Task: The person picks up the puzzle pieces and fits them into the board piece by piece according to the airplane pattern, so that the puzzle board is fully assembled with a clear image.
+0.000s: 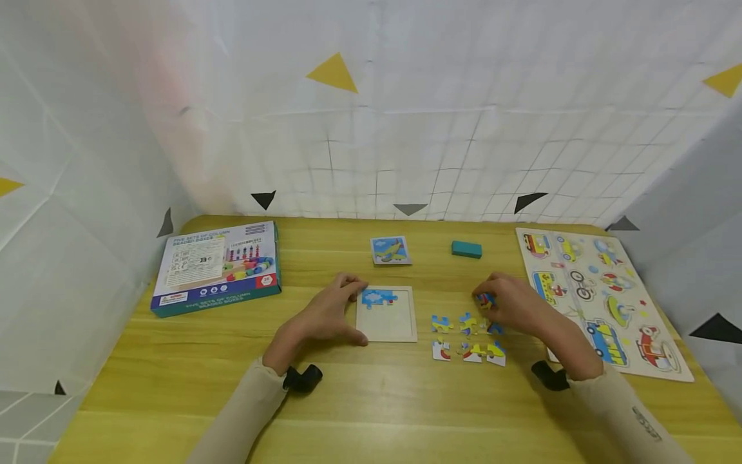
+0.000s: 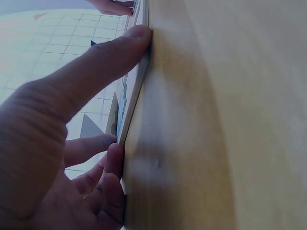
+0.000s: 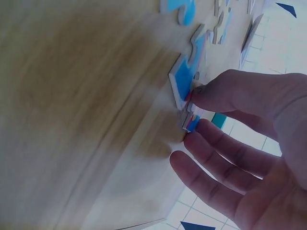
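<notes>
My left hand [image 1: 327,314] holds a square wooden puzzle tray [image 1: 415,319] by its left side, thumb at the near corner and fingers at the far one. Joined blue-and-white jigsaw pieces [image 1: 378,298] lie in the tray's upper left part. To the right, my right hand [image 1: 514,305] pinches a small blue-and-red jigsaw piece [image 3: 193,122] between thumb and fingers, low over the table. The fingers partly cover it. Close by lies another blue piece [image 3: 184,80]. Several loose pieces [image 1: 440,323] are spread between the tray and my right hand.
Behind the tray lies a picture card [image 1: 391,250] with a yellow airplane, and a teal block [image 1: 466,249] is to its right. A beaded-box carton [image 1: 217,267] stands at the left. A large vehicle puzzle board [image 1: 632,332] lies at the right, partly behind my right arm.
</notes>
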`<action>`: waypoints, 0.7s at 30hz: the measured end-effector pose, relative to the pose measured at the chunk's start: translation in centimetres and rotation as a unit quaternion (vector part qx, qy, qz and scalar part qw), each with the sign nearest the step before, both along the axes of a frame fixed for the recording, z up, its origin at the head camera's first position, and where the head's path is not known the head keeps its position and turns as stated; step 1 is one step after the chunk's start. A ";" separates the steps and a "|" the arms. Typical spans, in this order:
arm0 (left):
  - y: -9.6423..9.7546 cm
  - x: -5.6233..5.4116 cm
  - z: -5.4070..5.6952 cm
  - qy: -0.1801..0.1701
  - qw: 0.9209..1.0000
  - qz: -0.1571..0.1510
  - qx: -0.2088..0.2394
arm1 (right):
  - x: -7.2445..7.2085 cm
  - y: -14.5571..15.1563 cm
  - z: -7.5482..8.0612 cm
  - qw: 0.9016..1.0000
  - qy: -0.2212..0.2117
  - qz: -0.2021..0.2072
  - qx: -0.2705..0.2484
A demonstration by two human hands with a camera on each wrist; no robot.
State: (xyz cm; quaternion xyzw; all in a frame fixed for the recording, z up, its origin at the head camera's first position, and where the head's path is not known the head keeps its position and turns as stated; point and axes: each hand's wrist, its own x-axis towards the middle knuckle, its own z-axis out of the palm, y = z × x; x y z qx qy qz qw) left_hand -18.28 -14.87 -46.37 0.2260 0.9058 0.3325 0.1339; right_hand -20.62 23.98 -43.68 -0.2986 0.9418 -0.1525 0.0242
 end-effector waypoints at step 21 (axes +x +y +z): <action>-0.1 -0.1 -0.1 -0.003 1.000 0.000 0.010 | -0.3 0.2 -0.1 1.000 0.003 0.011 0.005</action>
